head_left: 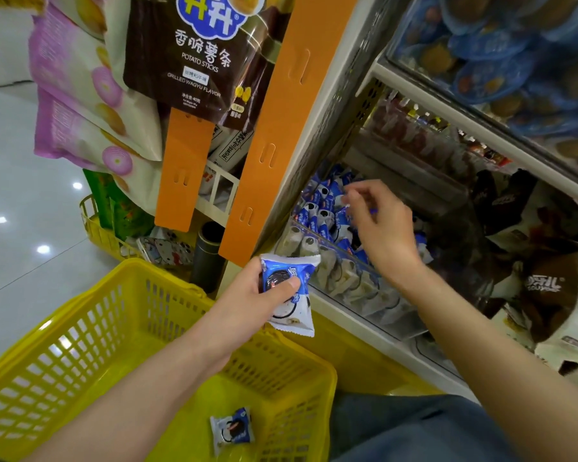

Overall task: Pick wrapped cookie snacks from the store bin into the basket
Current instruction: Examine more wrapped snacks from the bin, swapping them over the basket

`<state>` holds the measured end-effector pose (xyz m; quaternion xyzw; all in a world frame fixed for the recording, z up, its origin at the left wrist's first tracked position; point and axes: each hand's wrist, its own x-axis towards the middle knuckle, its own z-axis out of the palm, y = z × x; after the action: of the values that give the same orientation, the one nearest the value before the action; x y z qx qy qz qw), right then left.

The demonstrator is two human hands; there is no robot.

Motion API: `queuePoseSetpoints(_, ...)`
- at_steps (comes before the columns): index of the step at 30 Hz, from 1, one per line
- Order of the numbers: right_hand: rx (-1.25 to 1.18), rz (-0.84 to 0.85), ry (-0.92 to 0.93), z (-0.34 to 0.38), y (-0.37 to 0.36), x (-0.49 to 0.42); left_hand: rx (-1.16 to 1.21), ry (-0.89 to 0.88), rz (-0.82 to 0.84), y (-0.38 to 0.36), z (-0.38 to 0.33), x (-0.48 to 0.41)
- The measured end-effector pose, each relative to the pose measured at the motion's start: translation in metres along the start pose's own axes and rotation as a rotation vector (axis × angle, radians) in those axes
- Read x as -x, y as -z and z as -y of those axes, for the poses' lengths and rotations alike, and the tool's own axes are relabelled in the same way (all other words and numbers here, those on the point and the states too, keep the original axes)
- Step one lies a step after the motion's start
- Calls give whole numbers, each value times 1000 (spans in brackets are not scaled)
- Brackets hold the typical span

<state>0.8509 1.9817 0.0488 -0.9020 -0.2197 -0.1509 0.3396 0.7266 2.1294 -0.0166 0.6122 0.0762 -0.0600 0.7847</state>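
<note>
Judging by what lies in the yellow basket (pixel 80 338), the task is only just begun: one wrapped cookie snack (pixel 232 428) is seen on its floor. A further packet (pixel 286 278), perhaps two stacked, is pinched between thumb and fingers of the left grip (pixel 247 295), held above the basket's far rim and not yet dropped in. The right grip (pixel 377 225) is placed inside the clear store bin (pixel 334 246), fingers bent over the blue-and-white packets (pixel 317 208). Whether one is held cannot be told, the fingers being blurred. Many packets are left in the bin.
</note>
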Motion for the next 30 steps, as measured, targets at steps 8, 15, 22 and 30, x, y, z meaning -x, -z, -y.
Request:
queuePoseSetpoints(8,-182,334,10,22,-38,83,-68,14,-123,7,16,3)
queuePoseSetpoints(15,-551,393,-397,18,-57,83,-171,-25,-118,10,23,7)
queuePoseSetpoints(22,-484,447,-239,17,-65,89,4,21,-234,15,30,5)
queuePoseSetpoints(30,70,347,333,16,-67,89,34,76,-250,20,35,4)
